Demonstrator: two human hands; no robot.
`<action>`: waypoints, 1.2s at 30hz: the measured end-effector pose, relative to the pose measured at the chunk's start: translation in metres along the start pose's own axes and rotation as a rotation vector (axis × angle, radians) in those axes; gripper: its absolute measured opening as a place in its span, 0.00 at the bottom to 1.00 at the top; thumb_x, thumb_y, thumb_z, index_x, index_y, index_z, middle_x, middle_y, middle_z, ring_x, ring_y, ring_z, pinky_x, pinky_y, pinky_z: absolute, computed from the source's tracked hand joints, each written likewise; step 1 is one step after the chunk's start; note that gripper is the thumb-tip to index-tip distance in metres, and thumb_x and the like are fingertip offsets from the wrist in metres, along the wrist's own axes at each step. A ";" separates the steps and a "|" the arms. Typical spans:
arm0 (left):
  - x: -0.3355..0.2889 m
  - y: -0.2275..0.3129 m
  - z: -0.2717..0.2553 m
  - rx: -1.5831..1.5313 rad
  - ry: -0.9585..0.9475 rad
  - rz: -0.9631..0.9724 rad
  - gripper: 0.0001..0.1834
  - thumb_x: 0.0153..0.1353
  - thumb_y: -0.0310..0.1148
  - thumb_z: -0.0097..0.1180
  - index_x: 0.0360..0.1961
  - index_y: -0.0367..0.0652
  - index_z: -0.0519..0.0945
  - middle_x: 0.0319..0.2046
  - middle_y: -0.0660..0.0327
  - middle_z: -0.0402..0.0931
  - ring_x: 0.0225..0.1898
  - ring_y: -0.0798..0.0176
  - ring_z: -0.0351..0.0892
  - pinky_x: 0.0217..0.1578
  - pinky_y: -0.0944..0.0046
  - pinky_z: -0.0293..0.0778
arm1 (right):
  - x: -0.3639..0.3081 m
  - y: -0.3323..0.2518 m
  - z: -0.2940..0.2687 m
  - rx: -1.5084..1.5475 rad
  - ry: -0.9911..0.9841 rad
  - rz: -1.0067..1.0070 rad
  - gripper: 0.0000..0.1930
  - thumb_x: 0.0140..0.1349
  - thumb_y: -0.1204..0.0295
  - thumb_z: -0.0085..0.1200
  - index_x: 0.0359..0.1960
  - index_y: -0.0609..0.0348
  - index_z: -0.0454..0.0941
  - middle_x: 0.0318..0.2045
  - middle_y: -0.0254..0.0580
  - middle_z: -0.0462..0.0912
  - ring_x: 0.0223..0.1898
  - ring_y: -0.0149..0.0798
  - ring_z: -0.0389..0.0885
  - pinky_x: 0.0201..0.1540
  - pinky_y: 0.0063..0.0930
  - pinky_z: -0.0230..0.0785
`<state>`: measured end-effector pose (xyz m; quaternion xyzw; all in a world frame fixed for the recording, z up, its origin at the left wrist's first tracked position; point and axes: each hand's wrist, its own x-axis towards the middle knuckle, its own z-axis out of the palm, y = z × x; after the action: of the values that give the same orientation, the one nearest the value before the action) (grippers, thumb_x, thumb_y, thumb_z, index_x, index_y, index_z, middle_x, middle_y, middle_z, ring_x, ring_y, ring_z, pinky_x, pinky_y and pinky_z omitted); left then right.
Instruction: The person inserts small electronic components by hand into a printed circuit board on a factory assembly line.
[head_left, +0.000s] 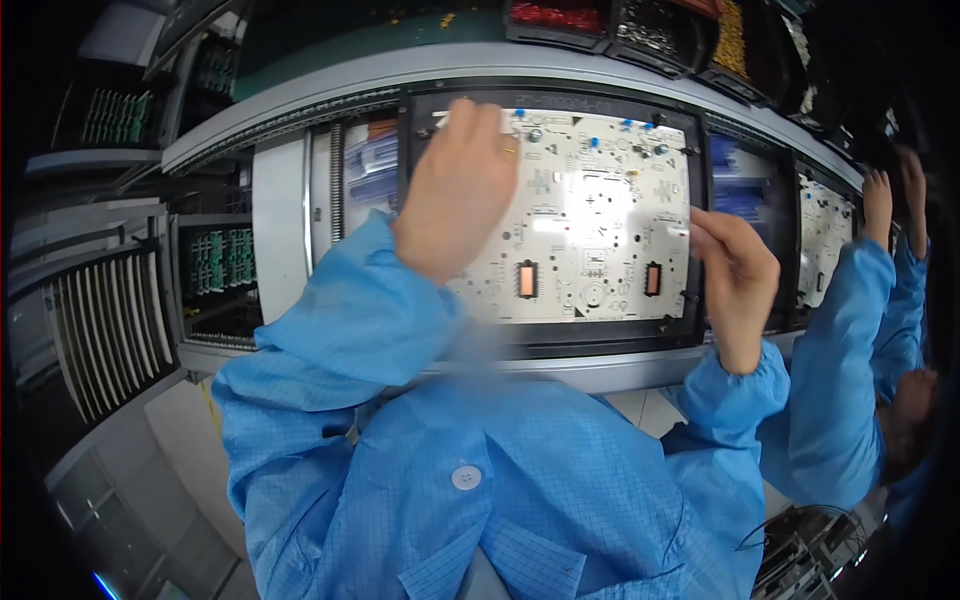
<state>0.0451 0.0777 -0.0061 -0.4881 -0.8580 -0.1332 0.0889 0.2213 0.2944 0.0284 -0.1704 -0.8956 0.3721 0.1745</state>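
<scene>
In the head view, a white circuit board (560,225) lies in a black frame (500,337) on the conveyor line, in front of the person. The left hand (462,190) reaches over the board's upper-left corner, fingers bent down; whether its grip has hold of anything cannot be told. The right hand (738,275) is at the board's right edge, fingers curled and thumb close; its grip is likewise unclear. Blue capacitors (594,142) stand along the board's upper part.
</scene>
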 end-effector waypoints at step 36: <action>-0.056 -0.031 -0.033 -1.495 -0.295 -0.883 0.13 0.61 0.25 0.59 0.46 0.31 0.80 0.36 0.52 0.83 0.36 0.64 0.84 0.40 0.69 0.82 | 0.044 -0.003 0.052 -0.033 -0.064 0.490 0.11 0.46 0.73 0.59 0.23 0.74 0.79 0.42 0.48 0.79 0.33 0.39 0.80 0.35 0.28 0.71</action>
<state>0.0480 0.0063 0.0052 -0.0543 -0.6592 -0.6177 -0.4253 0.1592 0.2798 0.0046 -0.3735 -0.8384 0.3941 0.0477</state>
